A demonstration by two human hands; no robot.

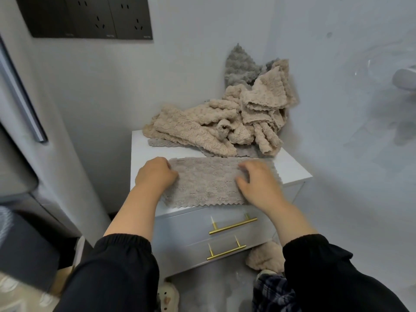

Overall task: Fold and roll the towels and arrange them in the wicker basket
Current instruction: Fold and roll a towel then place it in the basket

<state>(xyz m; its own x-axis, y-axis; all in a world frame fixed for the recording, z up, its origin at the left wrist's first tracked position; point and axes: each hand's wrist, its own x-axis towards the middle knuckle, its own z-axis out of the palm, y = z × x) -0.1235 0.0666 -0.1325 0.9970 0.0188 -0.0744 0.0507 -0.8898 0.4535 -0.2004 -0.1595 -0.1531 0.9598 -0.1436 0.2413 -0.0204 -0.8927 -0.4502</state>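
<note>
Currently 1 grey-beige towel [207, 185] lies flat on the front of the cabinet [290, 167] top, its scalloped near edge just over the cabinet's front lip.

Left hand [156, 175]: at the cabinet's front left, fingers curled round the towel's left edge, holding it.

Right hand [258, 185]: on the towel's right end toward the cabinet's front right, fingers bent onto the cloth. Blurred, so I cannot tell pinch from press.

Loose pile of beige towels [213, 129] sits at the back of the cabinet top, with a grey towel [238, 66] propped behind it.

1 beige towel on the floor [265, 257] lies beside the cabinet's lower right. 2 gold handles [233, 222] are on the cabinet front.
</note>
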